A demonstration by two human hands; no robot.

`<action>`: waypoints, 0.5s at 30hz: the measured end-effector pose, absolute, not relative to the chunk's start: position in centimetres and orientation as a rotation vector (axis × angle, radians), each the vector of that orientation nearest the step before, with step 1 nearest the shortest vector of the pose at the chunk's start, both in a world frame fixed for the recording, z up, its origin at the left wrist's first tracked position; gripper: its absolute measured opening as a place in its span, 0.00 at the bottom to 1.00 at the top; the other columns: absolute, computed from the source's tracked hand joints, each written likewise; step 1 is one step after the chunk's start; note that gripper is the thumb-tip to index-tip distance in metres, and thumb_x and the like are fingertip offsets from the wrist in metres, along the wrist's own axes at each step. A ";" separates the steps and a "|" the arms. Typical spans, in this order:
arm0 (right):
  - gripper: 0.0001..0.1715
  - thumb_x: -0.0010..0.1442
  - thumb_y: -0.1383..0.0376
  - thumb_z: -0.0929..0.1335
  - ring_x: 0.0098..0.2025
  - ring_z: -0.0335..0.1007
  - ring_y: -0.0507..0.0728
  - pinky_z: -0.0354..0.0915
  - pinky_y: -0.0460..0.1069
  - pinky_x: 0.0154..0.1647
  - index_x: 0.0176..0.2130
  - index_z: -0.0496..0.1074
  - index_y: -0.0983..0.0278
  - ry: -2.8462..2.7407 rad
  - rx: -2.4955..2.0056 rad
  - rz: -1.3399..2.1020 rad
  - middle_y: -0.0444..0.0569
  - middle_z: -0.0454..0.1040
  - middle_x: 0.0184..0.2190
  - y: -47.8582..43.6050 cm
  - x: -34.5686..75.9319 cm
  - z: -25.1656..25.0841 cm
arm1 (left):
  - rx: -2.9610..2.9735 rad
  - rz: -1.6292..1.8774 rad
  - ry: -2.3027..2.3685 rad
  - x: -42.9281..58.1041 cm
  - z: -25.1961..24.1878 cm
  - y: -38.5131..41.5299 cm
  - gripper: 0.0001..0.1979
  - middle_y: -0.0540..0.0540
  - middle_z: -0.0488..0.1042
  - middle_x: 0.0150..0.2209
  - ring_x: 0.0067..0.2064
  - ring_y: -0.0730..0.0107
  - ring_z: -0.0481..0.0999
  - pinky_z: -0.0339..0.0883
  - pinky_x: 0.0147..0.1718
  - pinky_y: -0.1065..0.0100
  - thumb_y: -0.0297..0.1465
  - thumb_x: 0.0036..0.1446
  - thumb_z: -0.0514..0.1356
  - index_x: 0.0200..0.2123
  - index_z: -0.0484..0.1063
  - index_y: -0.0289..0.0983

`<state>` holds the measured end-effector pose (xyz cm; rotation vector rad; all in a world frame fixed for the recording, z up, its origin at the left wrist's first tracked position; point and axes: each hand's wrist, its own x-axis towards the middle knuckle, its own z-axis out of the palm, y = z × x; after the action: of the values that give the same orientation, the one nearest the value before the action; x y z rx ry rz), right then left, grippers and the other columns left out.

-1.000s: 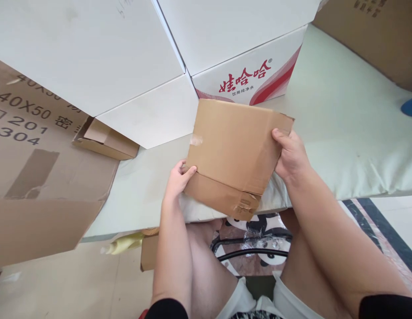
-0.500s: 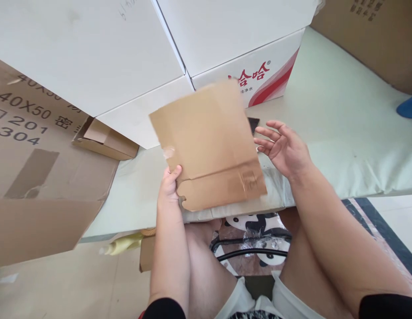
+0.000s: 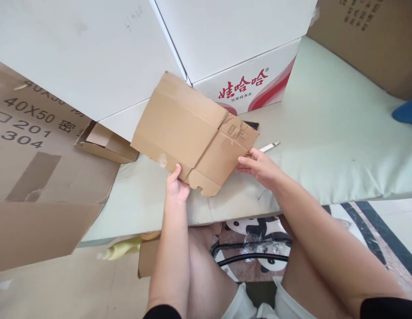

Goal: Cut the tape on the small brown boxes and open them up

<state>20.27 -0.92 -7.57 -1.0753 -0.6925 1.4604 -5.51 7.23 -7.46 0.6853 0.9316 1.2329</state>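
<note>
Between the two hands, a flattened cardboard box is held tilted above the pale green mat. The left hand pinches its near edge, thumb on top, and the right hand grips the flap's corner with curled fingers. Just beyond the right hand lies a white pen, with a red-printed white carton behind it.

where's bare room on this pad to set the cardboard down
Widest bare stretch of the green pad: right of the right hand, between the red-printed box, the brown carton and the blue object. A smaller patch lies left of the left hand, below the small open box. Crowded: around the cardboard, with the big white box behind and a pen beside it.
</note>
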 end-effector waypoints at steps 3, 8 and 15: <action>0.33 0.43 0.51 0.81 0.55 0.77 0.64 0.74 0.61 0.57 0.47 0.77 0.58 -0.644 -1.017 1.422 0.52 0.82 0.51 -1.8 18.4 -7.9 | 0.639 1.129 0.969 -4.6 -7.3 6.9 0.16 0.45 0.85 0.43 0.53 0.55 0.83 0.77 0.54 0.59 0.33 0.50 0.74 0.43 0.79 0.39; 0.24 0.41 0.52 0.82 0.37 0.79 0.61 0.77 0.52 0.26 0.34 0.80 0.62 -0.565 -1.130 1.394 0.55 0.83 0.38 -3.7 16.0 -8.1 | 0.708 0.983 1.154 -3.5 -6.0 6.9 0.13 0.45 0.85 0.35 0.36 0.62 0.85 0.79 0.37 0.66 0.32 0.50 0.73 0.38 0.78 0.36; 0.34 0.41 0.45 0.80 0.26 0.68 0.51 0.62 0.43 0.11 0.42 0.73 0.60 -0.465 -1.218 0.953 0.44 0.76 0.33 -8.2 20.3 -5.8 | 0.662 0.988 1.225 -3.9 -4.7 7.6 0.04 0.48 0.81 0.29 0.24 0.75 0.79 0.68 0.24 0.76 0.30 0.55 0.65 0.34 0.76 0.34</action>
<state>20.29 -8.17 -5.79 -1.2179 -0.4647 0.9529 -3.91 7.57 -4.75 0.6618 1.2252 0.9879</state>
